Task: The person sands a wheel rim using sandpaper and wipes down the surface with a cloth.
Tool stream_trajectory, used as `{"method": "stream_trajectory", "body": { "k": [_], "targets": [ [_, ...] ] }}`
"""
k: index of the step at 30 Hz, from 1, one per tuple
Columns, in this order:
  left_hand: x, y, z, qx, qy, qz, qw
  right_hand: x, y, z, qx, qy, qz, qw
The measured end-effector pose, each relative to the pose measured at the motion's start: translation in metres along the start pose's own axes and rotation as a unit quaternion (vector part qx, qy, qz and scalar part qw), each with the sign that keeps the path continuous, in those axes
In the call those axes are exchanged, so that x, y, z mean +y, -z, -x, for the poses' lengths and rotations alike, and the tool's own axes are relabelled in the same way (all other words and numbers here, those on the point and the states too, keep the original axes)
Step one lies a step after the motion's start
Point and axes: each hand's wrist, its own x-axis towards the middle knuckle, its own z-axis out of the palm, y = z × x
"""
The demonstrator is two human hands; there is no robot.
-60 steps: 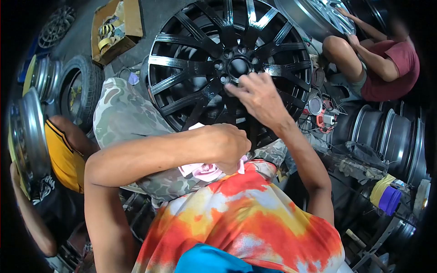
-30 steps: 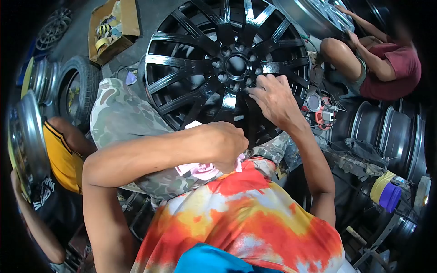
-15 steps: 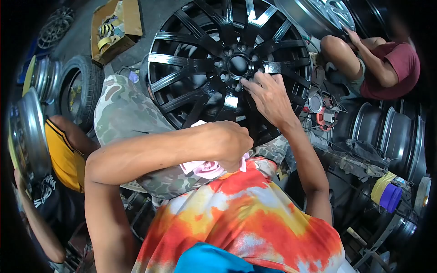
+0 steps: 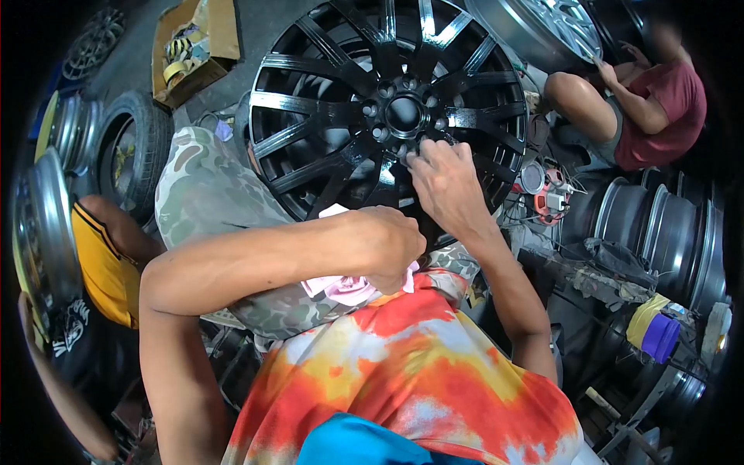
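A glossy black multi-spoke wheel rim (image 4: 310,105) rests upright against my camouflage-clad legs. My right hand (image 4: 448,186) is at the spokes just below the rim's hub. Its fingers are curled and pressed together at the tips, and whatever they may pinch is hidden. Closer to my body, my left hand (image 4: 391,244) is closed in a fist at the rim's lower edge. Pink cloth (image 4: 353,288) is bunched under that fist and sticks out on both sides of it.
At the right a person in a maroon shirt (image 4: 674,108) sits by a silver rim (image 4: 535,31). A person in yellow shorts (image 4: 105,271) is at the left, beside another rim (image 4: 58,225). A tire (image 4: 151,159), a cardboard box (image 4: 221,35) and a red tool (image 4: 552,203) lie around.
My right hand has slid down and slightly left, away from the hub. My left hand stays on the pink cloth. The person at the right has raised a hand.
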Motion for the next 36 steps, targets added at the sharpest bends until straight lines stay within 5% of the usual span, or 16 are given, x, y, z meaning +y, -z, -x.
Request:
{"method": "stream_trajectory", "body": {
  "k": [5,9,16,32,36],
  "targets": [
    [-0.004,-0.012,-0.002,0.059,-0.034,0.015,0.998,0.006,0.017,0.013,0.029,-0.076,-0.135,0.988],
    [-0.005,-0.014,-0.003,0.050,-0.026,0.025,0.998,0.024,0.015,0.027,0.095,-0.192,-0.072,0.974],
    [-0.002,-0.013,-0.007,0.057,-0.032,0.019,0.998,0.008,-0.019,0.006,0.105,-0.166,0.032,0.980],
    [-0.003,-0.009,0.003,0.039,-0.011,0.030,0.999,0.020,-0.012,0.011,0.078,-0.110,0.034,0.990],
    [0.000,-0.011,-0.001,0.032,-0.023,0.026,0.999,0.026,-0.025,-0.001,0.139,-0.085,0.030,0.986]
  ]
}}
